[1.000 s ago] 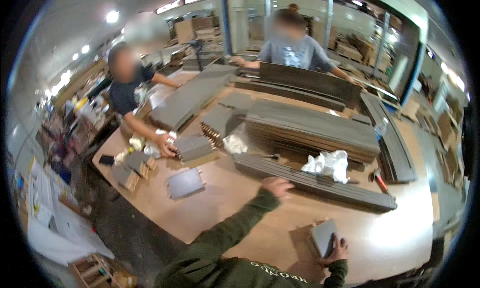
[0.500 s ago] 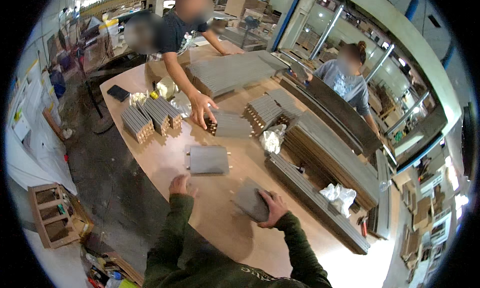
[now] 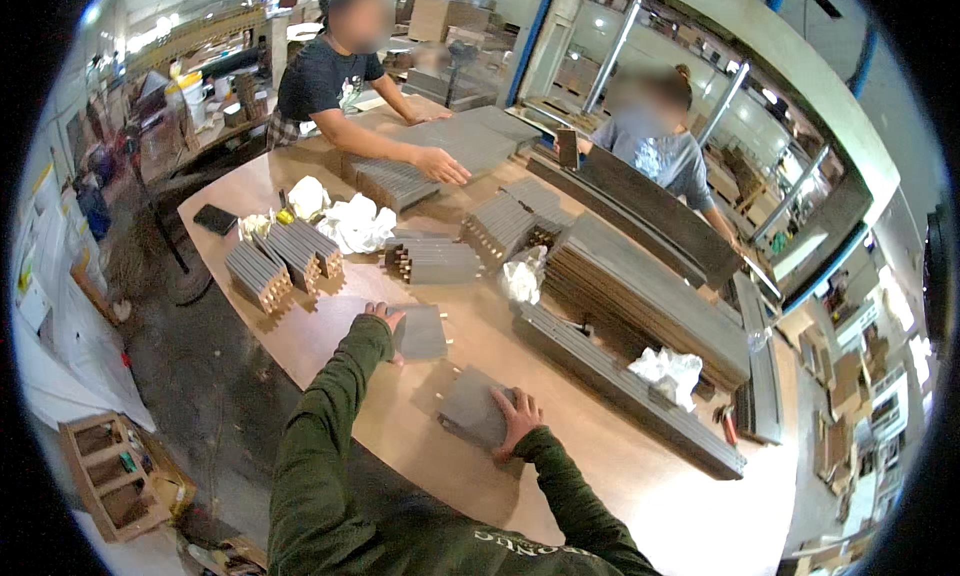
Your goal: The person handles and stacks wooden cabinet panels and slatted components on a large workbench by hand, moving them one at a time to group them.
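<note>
My left hand (image 3: 385, 319) rests on the near edge of a small grey panel (image 3: 420, 333) lying flat on the wooden table (image 3: 610, 491). My right hand (image 3: 519, 416) lies palm down on a second grey panel (image 3: 472, 408), closer to me and to the right. Both arms wear dark green sleeves. Neither panel is lifted; both lie on the tabletop with small wooden pegs showing along their edges.
Stacks of grey panels (image 3: 432, 260) and upright bundles (image 3: 282, 259) stand beyond my hands, with white rags (image 3: 356, 222) among them. Long grey boards (image 3: 640, 296) fill the right side. Two other people work at the far side. A wooden crate (image 3: 110, 471) sits on the floor at left.
The view has swung left along the table. My left hand has come onto one small panel, and my right hand has slid another panel toward me.
</note>
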### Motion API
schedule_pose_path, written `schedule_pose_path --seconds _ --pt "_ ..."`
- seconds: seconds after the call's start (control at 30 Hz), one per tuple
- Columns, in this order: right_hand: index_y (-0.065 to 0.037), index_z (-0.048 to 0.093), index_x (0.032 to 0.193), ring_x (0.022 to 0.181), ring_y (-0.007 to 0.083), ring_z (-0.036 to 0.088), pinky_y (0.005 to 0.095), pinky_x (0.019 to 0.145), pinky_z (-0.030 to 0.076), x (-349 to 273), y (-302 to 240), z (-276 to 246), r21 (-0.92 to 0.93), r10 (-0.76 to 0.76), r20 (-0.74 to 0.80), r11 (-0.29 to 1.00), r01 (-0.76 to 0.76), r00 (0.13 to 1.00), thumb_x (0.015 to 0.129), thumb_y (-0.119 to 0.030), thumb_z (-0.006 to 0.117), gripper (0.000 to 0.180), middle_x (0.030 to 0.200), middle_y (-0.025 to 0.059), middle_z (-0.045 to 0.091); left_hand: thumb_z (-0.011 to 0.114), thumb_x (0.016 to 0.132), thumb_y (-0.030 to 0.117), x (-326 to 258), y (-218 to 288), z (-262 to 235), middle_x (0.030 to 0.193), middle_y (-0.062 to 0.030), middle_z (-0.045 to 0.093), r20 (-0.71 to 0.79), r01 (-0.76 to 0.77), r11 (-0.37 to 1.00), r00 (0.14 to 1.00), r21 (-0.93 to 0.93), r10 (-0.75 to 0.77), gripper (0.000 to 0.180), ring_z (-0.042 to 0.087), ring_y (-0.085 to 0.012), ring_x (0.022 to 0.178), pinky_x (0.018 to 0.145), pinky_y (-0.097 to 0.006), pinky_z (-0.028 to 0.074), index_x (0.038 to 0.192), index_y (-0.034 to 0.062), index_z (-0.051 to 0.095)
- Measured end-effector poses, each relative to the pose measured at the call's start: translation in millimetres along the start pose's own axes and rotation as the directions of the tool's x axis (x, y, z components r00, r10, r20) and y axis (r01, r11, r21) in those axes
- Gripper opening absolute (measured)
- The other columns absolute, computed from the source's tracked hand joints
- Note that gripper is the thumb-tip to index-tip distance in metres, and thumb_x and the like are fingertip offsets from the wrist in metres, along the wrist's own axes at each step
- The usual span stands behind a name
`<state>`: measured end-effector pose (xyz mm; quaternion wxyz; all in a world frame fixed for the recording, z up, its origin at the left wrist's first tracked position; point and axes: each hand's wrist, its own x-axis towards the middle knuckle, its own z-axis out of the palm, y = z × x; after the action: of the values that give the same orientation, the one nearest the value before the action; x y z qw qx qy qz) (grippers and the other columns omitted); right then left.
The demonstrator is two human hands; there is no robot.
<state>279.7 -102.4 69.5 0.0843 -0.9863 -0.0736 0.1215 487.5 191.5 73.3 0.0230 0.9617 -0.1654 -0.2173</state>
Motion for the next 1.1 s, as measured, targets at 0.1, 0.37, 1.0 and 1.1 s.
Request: schedule_pose_path --seconds 0.1,0.37,1.0,1.1 --pt "-0.032 0.021 0.139 0.121 0.0429 0.028 0.0594 0.092 0.030 1 7 5 0.031 0.016 -0.019 0.999 -0.015 1.000 0.036 -0.047 0.081 0.120 0.136 0.0200 0.025 0.080 0.046 0.055 2 9 -4 0.141 -0.0173 0.022 -0.013 -0.002 0.997 1.000 -0.071 0.002 0.111 0.018 -0.0398 0.131 0.104 -0.049 0.027 0.138 0.0222 0.026" --pt "-0.038 0.013 0.140 0.120 0.0425 0.032 0.0563 0.092 0.031 27 -36 5 0.012 -0.187 0.024 0.982 0.187 0.982 0.031 -0.038 0.084 0.130 0.136 0.0178 0.028 0.079 0.049 0.054 33 30 -74 0.143 -0.0122 0.021 0.009 -0.144 0.988 0.990 0.051 0.144 0.104 0.015 -0.0298 0.134 0.107 -0.047 0.021 0.136 0.0189 0.033" --pt "-0.028 0.026 0.139 0.133 0.0378 0.015 0.0673 0.097 0.011 17 -39 -40 0.183 -0.124 -0.397 0.960 0.211 0.910 0.043 -0.062 0.073 0.112 0.144 0.0151 0.018 0.073 0.062 0.034 69 80 -115 0.112 -0.0061 0.050 -0.482 -0.223 0.896 0.779 0.383 0.400 0.057 0.045 -0.0257 0.112 0.092 -0.045 0.031 0.111 0.0159 0.051" --pt "-0.025 0.024 0.139 0.133 0.0360 0.015 0.0661 0.099 0.008 10 -40 -95 0.026 -0.051 -0.596 0.996 0.083 0.801 0.047 -0.056 0.076 0.111 0.144 0.0151 0.018 0.056 0.079 0.029 29 136 -95 0.106 -0.0054 0.054 -0.506 -0.520 0.814 0.645 0.258 0.573 0.031 0.048 -0.0248 0.108 0.091 -0.045 0.032 0.106 0.0151 0.055"
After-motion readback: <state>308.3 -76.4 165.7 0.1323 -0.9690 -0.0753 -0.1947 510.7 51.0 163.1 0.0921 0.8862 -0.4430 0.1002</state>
